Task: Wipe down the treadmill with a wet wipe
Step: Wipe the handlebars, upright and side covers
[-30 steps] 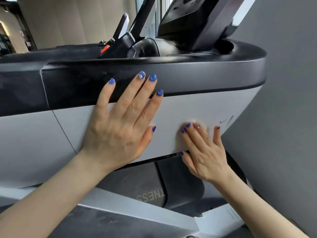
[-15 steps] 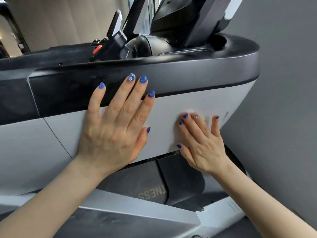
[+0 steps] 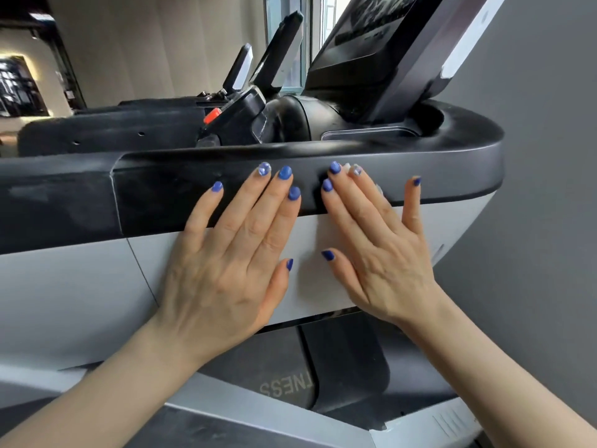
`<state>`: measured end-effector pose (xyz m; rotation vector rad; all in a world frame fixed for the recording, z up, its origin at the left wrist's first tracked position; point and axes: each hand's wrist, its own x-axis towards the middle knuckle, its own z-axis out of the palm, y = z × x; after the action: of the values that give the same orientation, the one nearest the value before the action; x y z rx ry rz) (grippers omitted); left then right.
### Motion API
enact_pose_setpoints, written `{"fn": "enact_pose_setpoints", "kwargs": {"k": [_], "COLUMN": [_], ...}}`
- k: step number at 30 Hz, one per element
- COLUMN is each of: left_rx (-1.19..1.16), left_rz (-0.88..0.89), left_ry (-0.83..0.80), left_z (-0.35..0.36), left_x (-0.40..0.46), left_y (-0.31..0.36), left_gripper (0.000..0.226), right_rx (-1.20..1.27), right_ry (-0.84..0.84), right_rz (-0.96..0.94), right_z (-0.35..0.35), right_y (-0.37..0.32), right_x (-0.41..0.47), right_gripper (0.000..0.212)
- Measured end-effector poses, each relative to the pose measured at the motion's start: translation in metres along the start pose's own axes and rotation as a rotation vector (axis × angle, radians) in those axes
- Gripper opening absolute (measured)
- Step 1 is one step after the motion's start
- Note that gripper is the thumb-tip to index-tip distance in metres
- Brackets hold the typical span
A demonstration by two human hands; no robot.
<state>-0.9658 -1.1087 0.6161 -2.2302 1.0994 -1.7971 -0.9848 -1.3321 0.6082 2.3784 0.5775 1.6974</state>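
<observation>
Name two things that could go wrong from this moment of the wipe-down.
1. The wipe shows only as a sliver under the flat right hand; with no grip, it may slide out.
2. The left hand presses bare on the panel, possibly leaving fresh prints.

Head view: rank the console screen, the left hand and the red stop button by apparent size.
1. console screen, though partly cut off
2. left hand, inflated by nearness, so these two are unsure
3. red stop button, clearly smallest
</observation>
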Motion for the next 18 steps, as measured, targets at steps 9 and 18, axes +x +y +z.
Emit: {"fn": "enact_pose_setpoints", "kwargs": {"k": [9, 18], "left_rx": [0.056, 0.068], "left_rz": [-0.034, -0.039], "left_ry": [-0.028, 0.004], "left_z": [0.004, 0.007], "left_x": [-0.007, -0.007], "left_y": [-0.007, -0.006], "left_gripper": [0.065, 0.064], "right_rx": [0.067, 0.063], "right_ry": [-0.063, -0.072], "right_rz": [0.016, 0.065], "right_z": [-0.012, -0.017], "right_y": [0.002, 0.011], "right_x": [-0.005, 0.024], "right_gripper": [0.056, 0.056]}}
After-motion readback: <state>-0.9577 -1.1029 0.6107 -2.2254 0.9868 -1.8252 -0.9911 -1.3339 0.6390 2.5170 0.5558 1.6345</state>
